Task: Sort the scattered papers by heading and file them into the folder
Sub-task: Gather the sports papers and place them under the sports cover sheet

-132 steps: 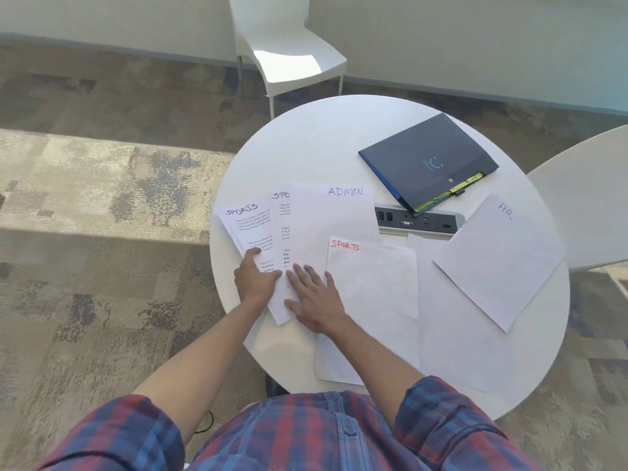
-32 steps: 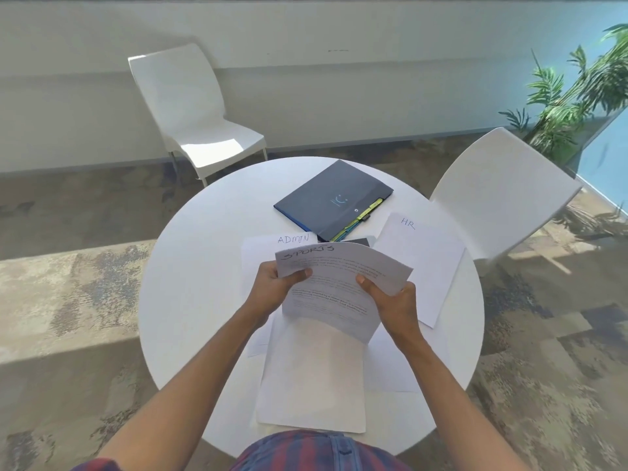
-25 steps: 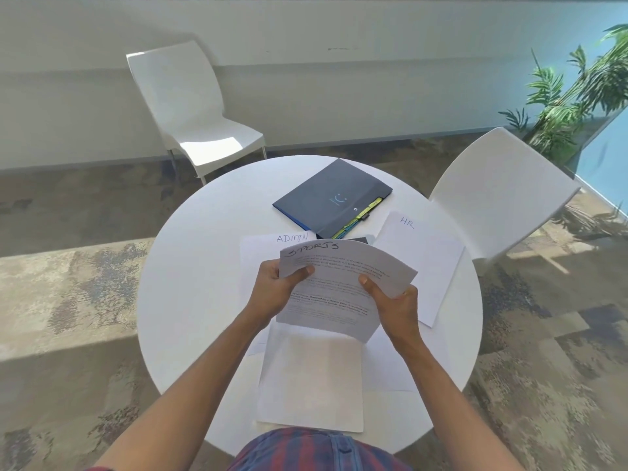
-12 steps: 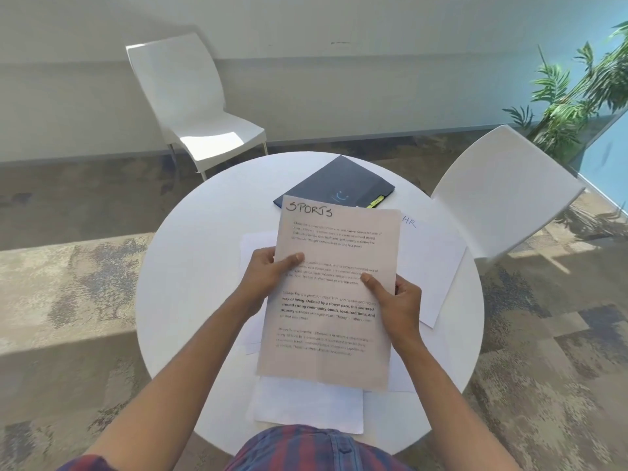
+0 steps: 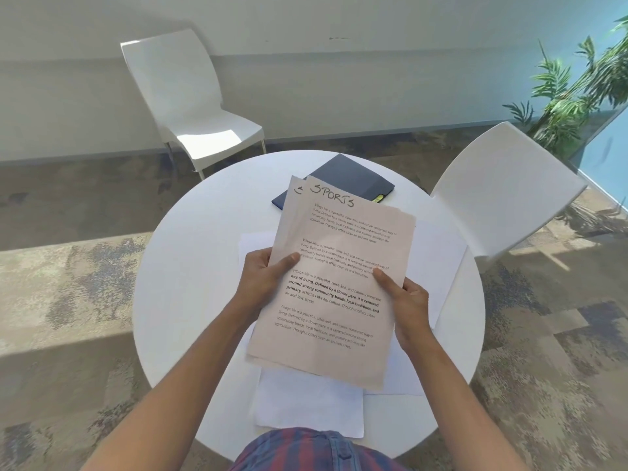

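Note:
I hold a small stack of printed sheets headed SPORTS (image 5: 339,253) upright above the round white table (image 5: 190,273). My left hand (image 5: 263,277) grips the stack's left edge, thumb on the front. On the right edge, my right hand (image 5: 406,300) pinches it the same way. A second sheet peeks out behind the top left corner. The dark blue folder (image 5: 353,180) lies shut at the table's far side, partly hidden by the stack. More white papers (image 5: 306,406) lie flat on the table under and around the stack.
A white chair (image 5: 503,192) stands close to the table's right side. Another white chair (image 5: 190,107) stands by the far wall. A green plant (image 5: 584,86) is at the far right. Patterned carpet surrounds the table.
The bent SPORTS sheets have been straightened and raised toward me, and the stack has tilted slightly clockwise. Five seconds ago both hands were on papers lying on the table.

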Motion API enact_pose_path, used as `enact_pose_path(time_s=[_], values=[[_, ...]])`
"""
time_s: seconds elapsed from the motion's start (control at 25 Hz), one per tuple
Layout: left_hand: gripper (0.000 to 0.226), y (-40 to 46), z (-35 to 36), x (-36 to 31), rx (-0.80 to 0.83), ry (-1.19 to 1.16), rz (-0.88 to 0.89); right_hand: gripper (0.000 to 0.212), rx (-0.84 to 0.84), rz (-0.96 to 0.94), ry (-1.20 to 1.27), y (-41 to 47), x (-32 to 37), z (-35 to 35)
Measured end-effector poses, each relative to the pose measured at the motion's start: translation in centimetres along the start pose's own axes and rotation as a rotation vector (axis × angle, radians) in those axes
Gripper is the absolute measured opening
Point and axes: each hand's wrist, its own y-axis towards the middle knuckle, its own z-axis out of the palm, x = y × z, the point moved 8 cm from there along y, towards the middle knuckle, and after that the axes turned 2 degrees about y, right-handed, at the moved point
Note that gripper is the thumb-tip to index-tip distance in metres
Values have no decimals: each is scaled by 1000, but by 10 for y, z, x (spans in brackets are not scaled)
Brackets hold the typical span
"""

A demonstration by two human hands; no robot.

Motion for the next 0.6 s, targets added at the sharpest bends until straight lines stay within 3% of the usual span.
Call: enact_pose_path(time_s=[0.12,0.32,0.6], values=[[9,-1,0,-5,-16,-10,22,28,-48,6,34,-1,-4,-5],[29,-5,-2,-19,6,-18,59,27,2,14,66,2,4,-9],[23,-6,-3,-33,29,6,162,29,85,95,163,-2,3,-5]])
